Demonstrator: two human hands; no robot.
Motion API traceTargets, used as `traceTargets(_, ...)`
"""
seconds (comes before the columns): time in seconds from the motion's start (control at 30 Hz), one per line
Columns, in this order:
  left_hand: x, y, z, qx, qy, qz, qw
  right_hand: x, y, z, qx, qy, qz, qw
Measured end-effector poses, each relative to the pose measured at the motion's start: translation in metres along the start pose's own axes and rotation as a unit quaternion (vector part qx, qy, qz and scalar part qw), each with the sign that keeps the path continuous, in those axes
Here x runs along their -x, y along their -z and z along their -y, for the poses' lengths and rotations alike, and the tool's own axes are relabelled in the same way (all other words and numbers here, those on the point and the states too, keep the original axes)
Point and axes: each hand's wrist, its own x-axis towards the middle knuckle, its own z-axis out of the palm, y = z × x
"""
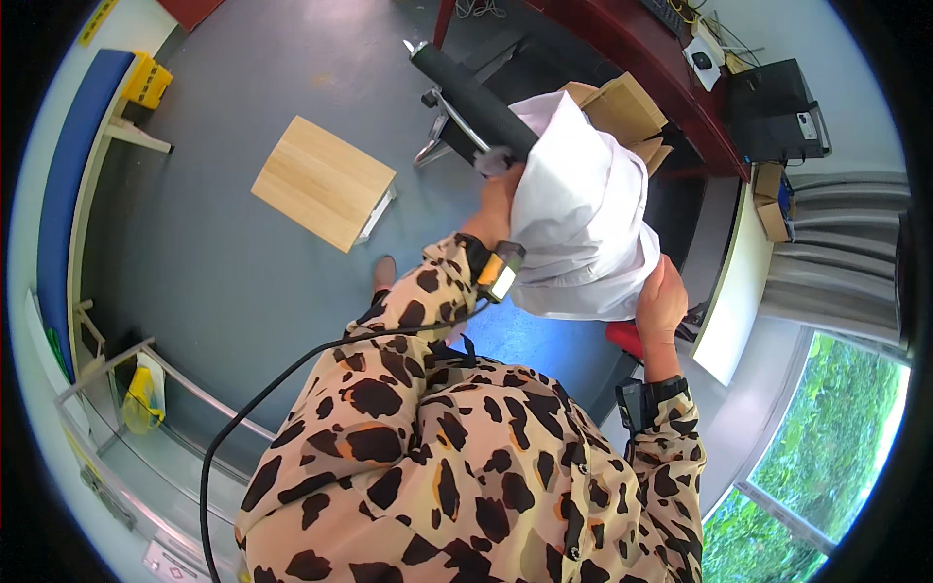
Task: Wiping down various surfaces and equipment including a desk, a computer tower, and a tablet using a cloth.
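A bunched white cloth (583,214) with many folds spreads between my two hands; its exact kind cannot be made out. My left hand (496,207) is closed at the cloth's left edge, its fingers partly hidden by the fabric. At the lower right corner, my right hand (662,299) pinches the cloth's edge, thumb and fingers together. Just beyond my left hand is a long black padded piece (474,102) with a metal bar along it, its near end covered by the cloth. The cloth also hides part of what lies behind it.
A small wooden-topped stool (324,183) stands on the grey floor, left of my left arm. Behind the cloth sits an opened cardboard box (627,107) beside a dark red desk (593,34). A black cable (277,379) runs from my left wrist. A blue-topped bench (78,185) lines the left wall.
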Motion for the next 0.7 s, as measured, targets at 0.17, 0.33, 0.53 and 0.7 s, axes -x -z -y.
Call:
traceTargets(0.17, 0.049, -0.103, -0.024, 0.014, -0.137, -0.003, 0.99, 0.0, 0.001, -0.006, -0.007, 0.022, -0.002, 1.0)
traceTargets(0.33, 0.048, -0.123, -0.015, 0.0, -0.103, -0.018, 0.995, -0.001, 0.001, -0.006, -0.024, 0.062, -0.002, 0.998)
traceTargets(0.53, 0.059, -0.133, -0.017, -0.01, -0.066, -0.031, 0.997, -0.002, 0.0, -0.01, -0.011, 0.078, -0.006, 0.997)
traceTargets(0.7, 0.063, -0.13, -0.029, 0.009, -0.03, -0.033, 0.999, 0.0, 0.004, -0.007, -0.025, 0.091, -0.016, 0.995)
